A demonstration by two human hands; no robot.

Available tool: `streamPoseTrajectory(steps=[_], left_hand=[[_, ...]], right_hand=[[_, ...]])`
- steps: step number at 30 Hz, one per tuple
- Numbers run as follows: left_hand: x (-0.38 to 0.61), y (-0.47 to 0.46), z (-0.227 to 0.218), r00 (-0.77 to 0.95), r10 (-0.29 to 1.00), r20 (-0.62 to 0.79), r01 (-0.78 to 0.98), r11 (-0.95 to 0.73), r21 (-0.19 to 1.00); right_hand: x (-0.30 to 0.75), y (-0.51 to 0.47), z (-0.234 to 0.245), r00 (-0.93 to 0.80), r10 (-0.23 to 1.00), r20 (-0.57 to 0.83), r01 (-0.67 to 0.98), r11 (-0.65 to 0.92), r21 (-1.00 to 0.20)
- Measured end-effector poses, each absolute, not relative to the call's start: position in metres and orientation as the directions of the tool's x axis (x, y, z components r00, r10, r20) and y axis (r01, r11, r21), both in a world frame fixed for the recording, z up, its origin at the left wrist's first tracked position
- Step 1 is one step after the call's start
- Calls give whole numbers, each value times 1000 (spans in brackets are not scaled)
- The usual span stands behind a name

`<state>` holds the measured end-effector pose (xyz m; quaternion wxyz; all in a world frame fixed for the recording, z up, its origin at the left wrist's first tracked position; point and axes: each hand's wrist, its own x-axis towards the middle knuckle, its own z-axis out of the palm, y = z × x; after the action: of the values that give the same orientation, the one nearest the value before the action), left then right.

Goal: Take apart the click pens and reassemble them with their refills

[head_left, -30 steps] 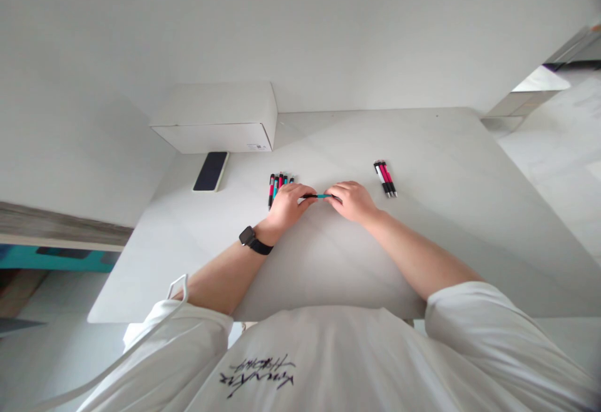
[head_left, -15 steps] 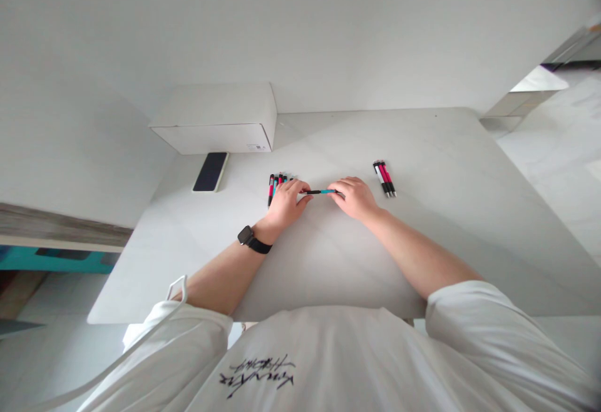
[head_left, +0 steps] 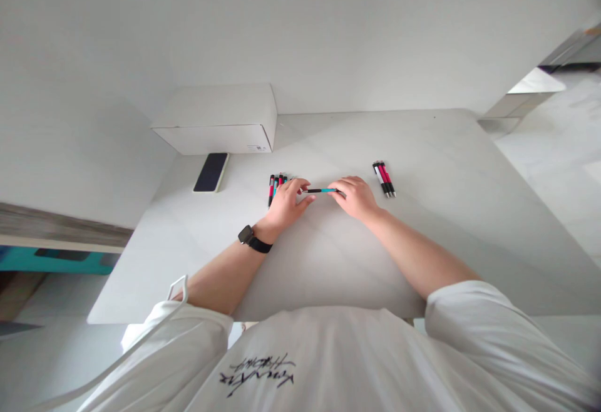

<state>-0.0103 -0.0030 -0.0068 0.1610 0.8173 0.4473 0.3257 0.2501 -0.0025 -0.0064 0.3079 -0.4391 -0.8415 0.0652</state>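
A teal and black pen (head_left: 321, 191) is stretched level between my two hands above the white table (head_left: 441, 236). My left hand (head_left: 286, 202), with a black watch on its wrist, pinches the pen's left end. My right hand (head_left: 354, 196) pinches the right end. Just behind my left hand lies a row of several red, teal and black pens (head_left: 277, 183), partly hidden by the fingers. To the right of my right hand lie three pens (head_left: 384, 178), white, red and black, side by side.
A white cardboard box (head_left: 216, 118) stands at the table's back left against the wall. A dark phone (head_left: 211, 172) lies flat in front of it. The table's right edge drops to a pale floor.
Both hands have shifted slightly away from me, and more of the teal pen shows between them than a second ago.
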Motion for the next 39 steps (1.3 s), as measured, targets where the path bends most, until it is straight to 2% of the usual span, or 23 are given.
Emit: streamPoseTrajectory(steps=[4,9,15,20,25,34,39], left_hand=[[-11,-2,-7,425,830,360,635,-557,535],[-10,-5,-5,392,828,402,632,-559,536],[-10,-3,-6,432,835,342,648,-551,526],[-9,-3,-7,398,833,385,630,-553,545],[-8,-2,-8,434,833,344,644,-553,528],[-8,-1,-8,426,829,361,631,-559,538],[-8,1,-11,436,824,361,645,-566,513]], right_hand=[[250,-3,-6,-434,776,457,694,612,-380],[251,-3,-6,-421,780,462,699,604,-383],[252,-3,-3,-435,775,458,688,614,-386],[252,-3,-2,-416,780,468,690,606,-396],[252,-3,-1,-441,764,470,684,626,-375],[253,-3,-3,-433,768,472,690,620,-374],[252,-3,-3,-454,782,428,696,611,-377]])
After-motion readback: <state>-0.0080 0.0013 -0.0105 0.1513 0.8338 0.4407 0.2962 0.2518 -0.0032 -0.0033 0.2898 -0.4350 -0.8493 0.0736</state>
